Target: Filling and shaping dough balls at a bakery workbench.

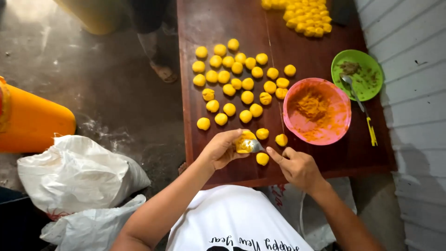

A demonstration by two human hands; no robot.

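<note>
My left hand (222, 149) cups a piece of yellow dough (242, 142) above the near edge of the dark wooden table (218, 23). My right hand (297, 168) grips a metal spoon (254, 147) whose bowl presses into that dough. Several round yellow dough balls (238, 83) lie in loose rows on the table just beyond my hands. A pink bowl (343, 104) with orange filling stands to the right of them.
A green plate (371, 65) with crumbs and a spoon sits at the right, near a white wall. More yellow balls (304, 16) pile at the far edge. White sacks (76, 174) and an orange container (32, 123) are on the floor at left. Another person's foot (162, 69) stands beside the table.
</note>
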